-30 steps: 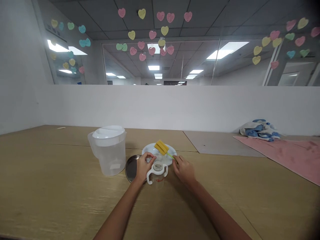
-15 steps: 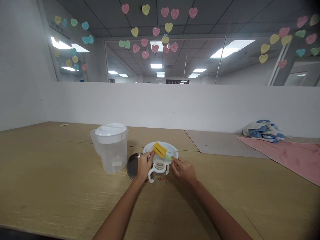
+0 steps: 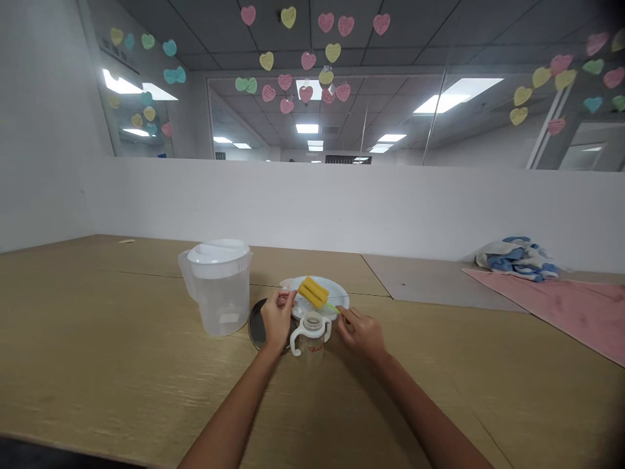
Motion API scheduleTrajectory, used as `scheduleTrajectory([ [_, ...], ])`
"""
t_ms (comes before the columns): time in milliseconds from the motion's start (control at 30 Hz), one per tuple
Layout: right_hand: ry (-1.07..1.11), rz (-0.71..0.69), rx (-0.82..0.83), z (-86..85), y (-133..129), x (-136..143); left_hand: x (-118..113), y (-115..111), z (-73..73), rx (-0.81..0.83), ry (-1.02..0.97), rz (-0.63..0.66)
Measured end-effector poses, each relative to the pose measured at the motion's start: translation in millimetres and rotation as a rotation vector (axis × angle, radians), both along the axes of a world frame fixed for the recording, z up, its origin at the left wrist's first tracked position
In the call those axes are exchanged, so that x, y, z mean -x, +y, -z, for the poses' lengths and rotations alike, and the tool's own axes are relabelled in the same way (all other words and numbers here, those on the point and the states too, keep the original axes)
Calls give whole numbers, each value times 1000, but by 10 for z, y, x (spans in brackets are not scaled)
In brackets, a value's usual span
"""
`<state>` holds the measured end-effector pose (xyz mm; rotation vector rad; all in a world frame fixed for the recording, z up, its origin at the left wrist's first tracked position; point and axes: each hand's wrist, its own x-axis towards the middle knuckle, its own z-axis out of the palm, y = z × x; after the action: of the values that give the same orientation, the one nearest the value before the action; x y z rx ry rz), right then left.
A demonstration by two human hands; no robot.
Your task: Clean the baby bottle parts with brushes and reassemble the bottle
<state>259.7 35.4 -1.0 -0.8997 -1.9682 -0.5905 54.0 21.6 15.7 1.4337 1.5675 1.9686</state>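
A yellow sponge brush [image 3: 313,292] with a thin green handle is held by my right hand [image 3: 362,332], its fingers closed on the handle. The sponge head hangs over a white plate [image 3: 342,296]. My left hand [image 3: 277,320] is pinched near the left end of the sponge; whatever its fingertips hold is too small to make out. Between the hands stands a clear bottle [image 3: 311,345] without a lid, with a white two-handled ring round its neck. A dark round metal tray [image 3: 256,326] lies partly behind my left hand.
A translucent lidded pitcher [image 3: 223,293] stands left of the tray. At the right lie a pink cloth [image 3: 561,306], a crumpled blue and white cloth [image 3: 520,258] and a grey mat [image 3: 430,280]. A white wall [image 3: 342,208] runs behind the table.
My left hand has shifted slightly left and back from the sponge, and its fingers have drawn together. The sponge brush and my right hand have barely moved.
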Motion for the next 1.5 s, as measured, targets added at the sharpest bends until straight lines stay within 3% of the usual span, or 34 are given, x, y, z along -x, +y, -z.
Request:
scheduleTrajectory([
  [133, 70, 47, 79, -14, -8, 2, 49, 17, -45, -76, -138, -46],
  [267, 159, 200, 263, -33, 9, -16, 159, 81, -43, -49, -199, -167],
  [400, 203, 304, 405, -52, 32, -42, 263, 158, 33, 163, -36, -238],
  [667, 200, 357, 471, -73, 30, -47, 323, 210, 215, 450, 204, -154],
  [867, 120, 386, 417, -40, 66, -49, 252, 133, 141, 544, 355, -136],
  [1000, 1, 380, 196, -30, 133, -134, 185, 31, 39, 524, 456, -218],
  [1100, -43, 380, 19, -82, 158, -221, 138, -29, -24, 410, 559, -274],
  [1167, -40, 389, -75, -137, 148, -260, 109, -44, -42, 284, 629, -215],
  [1267, -7, 379, -153, -221, 101, -277, 78, -38, -31, 142, 757, -20],
  [1367, 20, 323, -179, -282, 47, -266, 69, -23, 11, 115, 826, 146],
  [1500, 16, 304, -129, -308, 5, -254, 56, -3, 73, 117, 901, 222],
])
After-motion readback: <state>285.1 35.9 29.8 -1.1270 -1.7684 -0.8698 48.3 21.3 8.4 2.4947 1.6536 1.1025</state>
